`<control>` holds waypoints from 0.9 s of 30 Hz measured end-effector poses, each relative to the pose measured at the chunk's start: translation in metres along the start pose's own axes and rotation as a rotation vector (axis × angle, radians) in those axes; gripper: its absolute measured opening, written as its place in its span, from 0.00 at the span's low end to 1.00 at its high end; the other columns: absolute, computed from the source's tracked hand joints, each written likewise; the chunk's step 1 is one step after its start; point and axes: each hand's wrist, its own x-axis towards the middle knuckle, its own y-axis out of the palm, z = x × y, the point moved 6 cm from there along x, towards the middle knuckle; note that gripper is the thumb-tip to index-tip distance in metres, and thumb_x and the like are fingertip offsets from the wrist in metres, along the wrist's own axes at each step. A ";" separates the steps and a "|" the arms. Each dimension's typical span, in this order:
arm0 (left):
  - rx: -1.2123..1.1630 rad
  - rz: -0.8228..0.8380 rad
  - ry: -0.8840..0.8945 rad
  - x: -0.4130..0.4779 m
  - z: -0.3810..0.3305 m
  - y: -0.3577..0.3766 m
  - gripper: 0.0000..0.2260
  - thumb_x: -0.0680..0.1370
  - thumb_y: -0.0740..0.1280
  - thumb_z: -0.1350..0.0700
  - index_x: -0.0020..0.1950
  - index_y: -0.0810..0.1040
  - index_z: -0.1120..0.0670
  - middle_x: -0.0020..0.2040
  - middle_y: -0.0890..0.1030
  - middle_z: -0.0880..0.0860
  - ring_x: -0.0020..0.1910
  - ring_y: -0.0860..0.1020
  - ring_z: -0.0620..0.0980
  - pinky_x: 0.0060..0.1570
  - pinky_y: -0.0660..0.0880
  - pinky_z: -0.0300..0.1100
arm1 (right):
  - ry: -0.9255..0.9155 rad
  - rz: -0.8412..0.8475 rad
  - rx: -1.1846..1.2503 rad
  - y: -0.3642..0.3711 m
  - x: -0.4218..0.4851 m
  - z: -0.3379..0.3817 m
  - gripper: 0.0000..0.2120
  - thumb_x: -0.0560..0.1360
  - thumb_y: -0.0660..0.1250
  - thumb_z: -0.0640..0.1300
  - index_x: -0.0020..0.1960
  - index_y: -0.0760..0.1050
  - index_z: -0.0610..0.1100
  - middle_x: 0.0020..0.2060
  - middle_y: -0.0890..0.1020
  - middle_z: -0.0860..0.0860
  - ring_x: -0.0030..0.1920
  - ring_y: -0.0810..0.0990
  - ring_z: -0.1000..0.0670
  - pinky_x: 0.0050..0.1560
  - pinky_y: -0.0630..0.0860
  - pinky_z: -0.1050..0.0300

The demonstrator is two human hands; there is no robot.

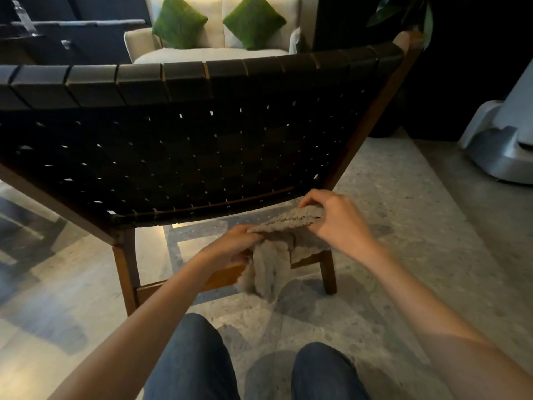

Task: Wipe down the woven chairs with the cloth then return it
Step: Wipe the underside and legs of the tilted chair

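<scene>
— Where do we have the cloth (277,255)?
— Below the back of the woven chair (178,145): our left hand (230,246) and right hand (334,217) each pinch its top edge.

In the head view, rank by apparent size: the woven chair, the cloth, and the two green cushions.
1. woven chair, by far the largest.
2. cloth, though it is much nearer the camera.
3. left green cushion and right green cushion: they look alike, so unranked.

Beige fluffy cloth (277,249) bunched, hanging behind black woven chair (184,145) w/ wood frame
</scene>
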 end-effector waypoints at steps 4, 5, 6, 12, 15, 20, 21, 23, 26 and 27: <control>-0.577 0.024 -0.135 -0.006 0.003 0.003 0.08 0.82 0.57 0.59 0.49 0.75 0.58 0.33 0.82 0.53 0.32 0.82 0.48 0.29 0.79 0.40 | 0.000 -0.030 0.010 0.033 -0.031 0.007 0.18 0.69 0.74 0.41 0.54 0.74 0.55 0.52 0.74 0.60 0.52 0.76 0.55 0.49 0.76 0.60; -0.653 0.044 -0.142 -0.008 0.002 0.004 0.10 0.82 0.56 0.58 0.50 0.75 0.58 0.35 0.82 0.54 0.34 0.82 0.50 0.31 0.80 0.42 | 0.010 0.011 0.053 0.046 -0.038 0.007 0.18 0.70 0.73 0.41 0.57 0.74 0.53 0.55 0.74 0.57 0.55 0.75 0.55 0.53 0.74 0.61; -0.715 0.087 -0.140 -0.011 0.001 0.007 0.11 0.82 0.54 0.56 0.51 0.75 0.59 0.37 0.82 0.56 0.36 0.82 0.52 0.34 0.81 0.44 | 0.017 0.056 0.089 0.058 -0.044 0.009 0.19 0.72 0.71 0.42 0.61 0.74 0.52 0.58 0.74 0.56 0.58 0.74 0.55 0.58 0.71 0.63; -0.585 0.037 -0.042 -0.021 0.011 0.006 0.16 0.77 0.66 0.54 0.60 0.76 0.61 0.49 0.82 0.58 0.46 0.81 0.53 0.42 0.81 0.43 | 0.063 0.440 0.477 0.093 -0.059 0.011 0.15 0.79 0.60 0.52 0.65 0.71 0.61 0.68 0.68 0.65 0.66 0.63 0.70 0.62 0.56 0.79; -0.476 -0.062 -0.056 -0.021 0.023 -0.001 0.12 0.78 0.65 0.55 0.57 0.78 0.62 0.49 0.83 0.59 0.46 0.83 0.54 0.43 0.80 0.45 | 0.166 0.117 0.614 0.074 -0.048 -0.008 0.12 0.78 0.62 0.48 0.55 0.76 0.65 0.60 0.76 0.66 0.57 0.73 0.67 0.60 0.72 0.67; -0.469 0.045 -0.069 -0.024 0.025 0.002 0.12 0.77 0.66 0.53 0.57 0.79 0.58 0.53 0.83 0.59 0.53 0.81 0.56 0.53 0.78 0.50 | 0.642 0.307 0.933 0.092 -0.038 -0.031 0.36 0.60 0.76 0.63 0.65 0.71 0.56 0.63 0.76 0.55 0.63 0.74 0.52 0.61 0.73 0.54; -0.473 0.045 -0.064 -0.023 0.026 0.002 0.12 0.76 0.67 0.54 0.56 0.79 0.58 0.53 0.83 0.59 0.53 0.81 0.56 0.53 0.79 0.50 | 0.656 0.373 1.068 0.098 -0.039 -0.029 0.35 0.57 0.78 0.61 0.61 0.75 0.52 0.57 0.81 0.52 0.59 0.79 0.51 0.55 0.77 0.57; -0.455 -0.049 -0.063 -0.020 0.029 -0.002 0.11 0.76 0.69 0.54 0.56 0.79 0.57 0.51 0.83 0.58 0.51 0.82 0.56 0.52 0.79 0.51 | 0.650 0.301 1.114 0.101 -0.037 -0.029 0.33 0.56 0.80 0.58 0.58 0.78 0.48 0.52 0.84 0.48 0.54 0.82 0.49 0.50 0.80 0.58; -0.044 -0.332 0.121 -0.017 0.023 -0.018 0.06 0.74 0.71 0.54 0.49 0.79 0.53 0.45 0.82 0.50 0.47 0.80 0.51 0.48 0.79 0.47 | 0.709 -0.017 0.864 0.098 -0.033 -0.042 0.32 0.64 0.78 0.52 0.64 0.74 0.45 0.58 0.80 0.46 0.59 0.78 0.46 0.60 0.76 0.48; 0.134 -0.373 0.218 -0.018 0.016 -0.018 0.04 0.74 0.71 0.55 0.47 0.78 0.52 0.44 0.80 0.48 0.46 0.79 0.49 0.47 0.77 0.45 | 0.669 -0.079 0.785 0.095 -0.030 -0.041 0.28 0.67 0.77 0.49 0.64 0.74 0.43 0.59 0.79 0.47 0.60 0.77 0.46 0.61 0.75 0.49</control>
